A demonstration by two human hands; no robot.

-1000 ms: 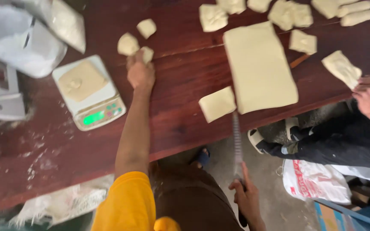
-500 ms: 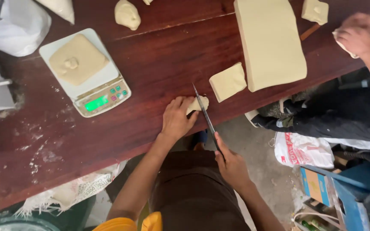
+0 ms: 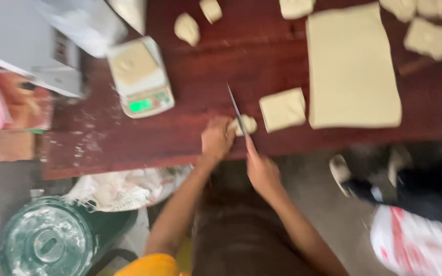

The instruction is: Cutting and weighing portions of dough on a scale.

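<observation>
Across the dark red table [image 3: 190,102], everything is motion-blurred. Largest is the pale dough slab [image 3: 351,66], with a cut square [image 3: 282,109] just beside it. A green-lidded bin [image 3: 47,240] stands below the table edge. White scale [image 3: 140,76] carries a dough portion. Left hand [image 3: 217,140] pins a small dough lump [image 3: 246,124]; right hand [image 3: 263,171] grips the knife [image 3: 237,111], whose blade touches the lump.

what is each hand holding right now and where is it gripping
The right hand holds a knife by its handle end, blade across a small piece of dough. The left hand steadies that piece at its left edge on the table.
</observation>
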